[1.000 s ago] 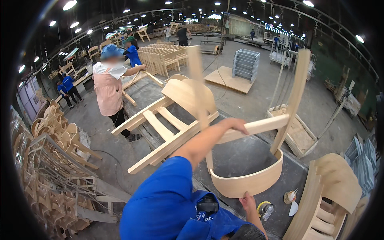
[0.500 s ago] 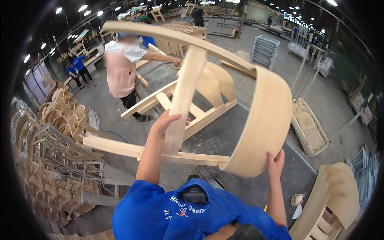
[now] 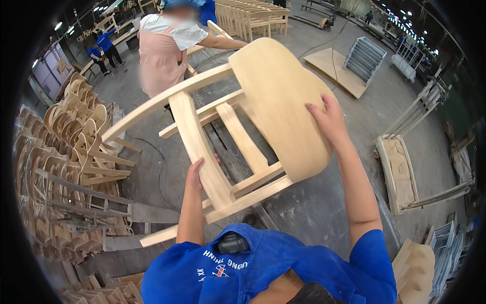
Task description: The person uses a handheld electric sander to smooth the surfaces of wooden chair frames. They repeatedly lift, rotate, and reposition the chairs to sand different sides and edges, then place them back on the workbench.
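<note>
A pale wooden chair back frame, with a broad curved backrest panel [image 3: 278,96], two long legs and a crossbar [image 3: 195,137], is held up in front of me. My left hand [image 3: 195,175] is closed round the crossbar, its fingertips showing on the far side. At the panel's right side, my right hand [image 3: 330,121] grips the edge, thumb on the face and the other fingers partly hidden. Beneath it, a second wooden frame [image 3: 244,134] lies on the dark worktable [image 3: 324,218], largely covered by the held one.
Across the table stands a person in a pink apron [image 3: 161,61], one arm stretched right. Stacked curved chair parts [image 3: 76,126] crowd the left beside a metal rack [image 3: 86,190]. Wooden parts [image 3: 412,268] lie low at right. A trolley [image 3: 397,172] and metal frames [image 3: 364,58] stand beyond.
The held frame has turned, so its panel now faces up toward me. My right hand has risen along the panel; my left hand has shifted slightly left and down with the crossbar.
</note>
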`<state>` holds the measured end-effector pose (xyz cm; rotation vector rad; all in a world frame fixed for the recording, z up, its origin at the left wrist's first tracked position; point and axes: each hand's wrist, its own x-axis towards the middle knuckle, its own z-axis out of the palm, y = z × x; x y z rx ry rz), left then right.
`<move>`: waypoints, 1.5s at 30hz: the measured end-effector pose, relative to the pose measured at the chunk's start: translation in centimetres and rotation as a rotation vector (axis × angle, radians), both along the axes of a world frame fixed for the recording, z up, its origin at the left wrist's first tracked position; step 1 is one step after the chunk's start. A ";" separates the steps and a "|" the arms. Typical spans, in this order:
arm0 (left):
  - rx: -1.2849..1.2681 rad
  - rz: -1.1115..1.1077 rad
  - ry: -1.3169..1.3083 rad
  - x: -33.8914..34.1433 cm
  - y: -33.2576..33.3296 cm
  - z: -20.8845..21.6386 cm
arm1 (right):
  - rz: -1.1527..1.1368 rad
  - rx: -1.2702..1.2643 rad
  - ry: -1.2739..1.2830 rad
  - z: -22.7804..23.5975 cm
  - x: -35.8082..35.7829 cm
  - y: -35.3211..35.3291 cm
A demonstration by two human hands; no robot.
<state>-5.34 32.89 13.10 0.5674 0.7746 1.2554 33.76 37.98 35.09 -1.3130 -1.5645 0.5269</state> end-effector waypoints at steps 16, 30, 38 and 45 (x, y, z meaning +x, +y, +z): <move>-0.267 0.024 -0.088 -1.1 6.1 -8.5 | 0.017 -0.216 -0.126 -7.5 -4.0 14.6; -0.282 0.027 -0.094 1.1 8.9 -10.9 | -0.040 -0.213 -0.285 -7.9 -3.6 17.8; -0.290 0.003 -0.069 2.0 8.6 -10.6 | -0.054 -0.278 -0.307 -8.3 -3.1 17.6; -0.285 -0.005 -0.073 3.1 9.1 -10.6 | -0.087 -0.287 -0.331 -7.4 -2.4 17.0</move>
